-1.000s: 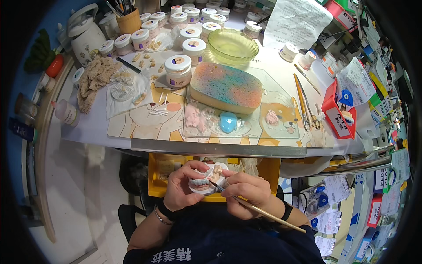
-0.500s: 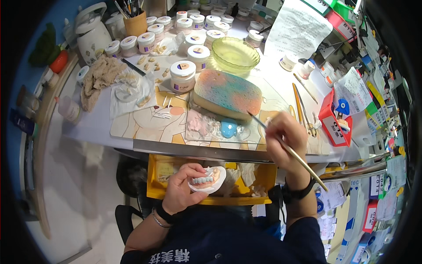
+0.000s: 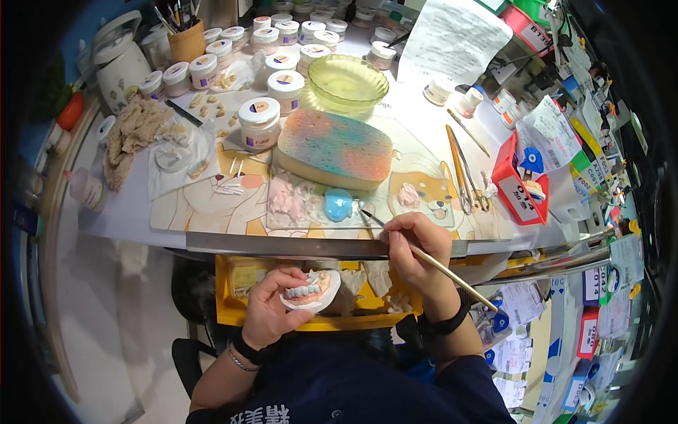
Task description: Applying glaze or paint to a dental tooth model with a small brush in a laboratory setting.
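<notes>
Between the fingers and thumb of my left hand (image 3: pixel 270 305) sits a dental model (image 3: pixel 311 291), a white base with pink gum and a row of pale grey-blue teeth. My right hand (image 3: pixel 421 249) pinches a long gold-handled brush (image 3: pixel 452 274). Its dark tip rests at or just over the glass slab (image 3: pixel 311 223), right of a bright blue blob of paste (image 3: pixel 339 204); contact is hard to tell. Pink paste (image 3: pixel 286 203) lies on the slab's left side. Behind the slab is a multicoloured sponge (image 3: pixel 335 147).
A green glass bowl (image 3: pixel 347 85) stands behind the sponge, with several lidded powder jars (image 3: pixel 258 121) to its left. Scissors (image 3: pixel 482 201) lie at the right near a red tray (image 3: pixel 510 185). Below the table edge, a yellow drawer (image 3: pixel 227 293) is pulled out.
My right hand has come down and toward me, bringing the brush tip from the sponge's edge to the slab beside the blue paste. The left hand still holds the model; the whole view has shifted.
</notes>
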A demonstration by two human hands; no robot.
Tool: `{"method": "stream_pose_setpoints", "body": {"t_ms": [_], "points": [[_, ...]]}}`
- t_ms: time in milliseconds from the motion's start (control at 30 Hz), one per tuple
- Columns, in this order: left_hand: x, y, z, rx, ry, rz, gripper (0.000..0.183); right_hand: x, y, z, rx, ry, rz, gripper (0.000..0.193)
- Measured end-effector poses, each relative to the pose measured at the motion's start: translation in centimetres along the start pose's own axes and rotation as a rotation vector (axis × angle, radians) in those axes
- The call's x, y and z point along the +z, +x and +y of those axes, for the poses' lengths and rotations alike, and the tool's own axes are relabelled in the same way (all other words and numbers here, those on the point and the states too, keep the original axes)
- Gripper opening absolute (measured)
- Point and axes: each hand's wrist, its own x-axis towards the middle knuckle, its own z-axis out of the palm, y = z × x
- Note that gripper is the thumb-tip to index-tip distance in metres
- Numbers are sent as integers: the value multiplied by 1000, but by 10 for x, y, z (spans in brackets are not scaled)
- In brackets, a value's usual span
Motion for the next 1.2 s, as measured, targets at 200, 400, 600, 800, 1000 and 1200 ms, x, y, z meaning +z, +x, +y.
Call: {"method": "stream_pose_setpoints", "body": {"t_ms": [200,400,600,800,1000,1200], "points": [[-1,1,1,7,28,-22,41,1,0,-3,29,-84,9,11],[-1,0,2,7,4,-20,41,3,0,-1,-31,-106,24,12],[0,1,-1,-1,26,-12,42,3,-9,-9,-178,-157,33,19],[4,2,5,-29,6,-3,40,24,-34,-29,-426,-36,-219,21],[2,1,2,43,100,18,39,22,-44,-28,-305,50,-170,19],[2,-1,2,48,84,21,39,10,-33,-19,-339,14,-57,21]]}}
